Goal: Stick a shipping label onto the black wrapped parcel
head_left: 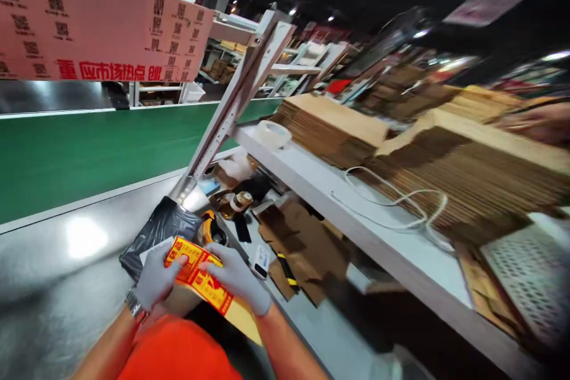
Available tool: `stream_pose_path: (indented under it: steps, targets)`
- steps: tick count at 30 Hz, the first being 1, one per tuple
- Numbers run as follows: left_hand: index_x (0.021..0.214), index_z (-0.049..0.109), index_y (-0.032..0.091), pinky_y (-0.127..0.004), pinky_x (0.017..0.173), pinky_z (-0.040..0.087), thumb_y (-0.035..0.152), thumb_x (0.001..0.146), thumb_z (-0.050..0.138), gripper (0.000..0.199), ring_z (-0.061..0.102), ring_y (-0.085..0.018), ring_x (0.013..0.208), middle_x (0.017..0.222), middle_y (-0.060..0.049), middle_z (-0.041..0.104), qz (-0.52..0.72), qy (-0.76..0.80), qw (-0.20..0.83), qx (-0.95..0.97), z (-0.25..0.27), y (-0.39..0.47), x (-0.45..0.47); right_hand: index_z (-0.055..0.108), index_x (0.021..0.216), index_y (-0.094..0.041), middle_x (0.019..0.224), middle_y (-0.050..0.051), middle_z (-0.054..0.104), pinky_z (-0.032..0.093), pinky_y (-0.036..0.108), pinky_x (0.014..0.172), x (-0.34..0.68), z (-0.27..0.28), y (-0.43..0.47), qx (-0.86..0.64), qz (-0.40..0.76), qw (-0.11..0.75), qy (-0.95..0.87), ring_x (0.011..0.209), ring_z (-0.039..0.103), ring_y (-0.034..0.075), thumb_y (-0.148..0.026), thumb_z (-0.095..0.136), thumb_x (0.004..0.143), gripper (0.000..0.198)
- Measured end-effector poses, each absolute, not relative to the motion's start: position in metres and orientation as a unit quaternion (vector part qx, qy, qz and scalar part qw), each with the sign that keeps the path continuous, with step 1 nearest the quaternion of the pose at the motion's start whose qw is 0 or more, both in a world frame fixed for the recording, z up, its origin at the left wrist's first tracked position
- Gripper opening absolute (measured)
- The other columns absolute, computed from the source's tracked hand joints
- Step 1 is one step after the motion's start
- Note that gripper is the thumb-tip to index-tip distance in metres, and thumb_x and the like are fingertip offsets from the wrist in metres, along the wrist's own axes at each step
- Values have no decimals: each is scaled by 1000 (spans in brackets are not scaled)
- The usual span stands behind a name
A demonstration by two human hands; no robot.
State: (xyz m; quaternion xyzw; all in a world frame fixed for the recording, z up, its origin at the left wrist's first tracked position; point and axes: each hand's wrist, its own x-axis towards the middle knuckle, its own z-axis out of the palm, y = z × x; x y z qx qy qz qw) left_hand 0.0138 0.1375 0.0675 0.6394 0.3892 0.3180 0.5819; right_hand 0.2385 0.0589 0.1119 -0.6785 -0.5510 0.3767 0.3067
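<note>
At the bench's near edge, left hand [155,276] and right hand [238,278] each grip the yellow-red leaflet [200,276] by its sides: light, floppy, probably tear-prone, best pinched at edges.

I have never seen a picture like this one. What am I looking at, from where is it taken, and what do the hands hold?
There is no machine, only a person wearing a head camera that looks down at both gloved hands. The left hand and right hand together hold a yellow and red printed strip over a black plastic bag on a grey metal table. Beside it runs a green conveyor belt. On the right, a white shelf carries stacks of flat cardboard.
</note>
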Motion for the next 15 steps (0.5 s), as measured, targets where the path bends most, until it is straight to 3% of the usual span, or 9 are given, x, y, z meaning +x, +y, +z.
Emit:
stream_pose_path:
  steps: [4, 9, 15]
  targets:
    - [92, 83, 19, -40, 85, 63, 57, 93, 66, 42, 80, -30, 93, 95, -12, 88, 327, 425, 581, 612, 72, 124, 26, 79, 102, -21, 98, 4, 82, 54, 32, 82, 255, 108, 56, -637, 412, 315, -570, 92, 72, 23, -39, 73, 93, 21]
    - [82, 79, 20, -37, 72, 58, 64, 86, 65, 46, 76, -28, 80, 84, -11, 85, 333, 481, 569, 578, 61, 106, 48, 86, 118, -21, 116, 8, 88, 60, 38, 99, 273, 90, 47, -620, 409, 352, -569, 108, 79, 27, -44, 68, 99, 35]
    - [80, 79, 21, -34, 69, 50, 65, 84, 62, 48, 75, -25, 76, 83, -10, 86, 301, 529, 522, 598, 56, 95, 59, 90, 113, -21, 114, 10, 89, 64, 39, 96, 283, 58, 40, -600, 431, 419, -527, 102, 81, 27, -55, 71, 98, 42]
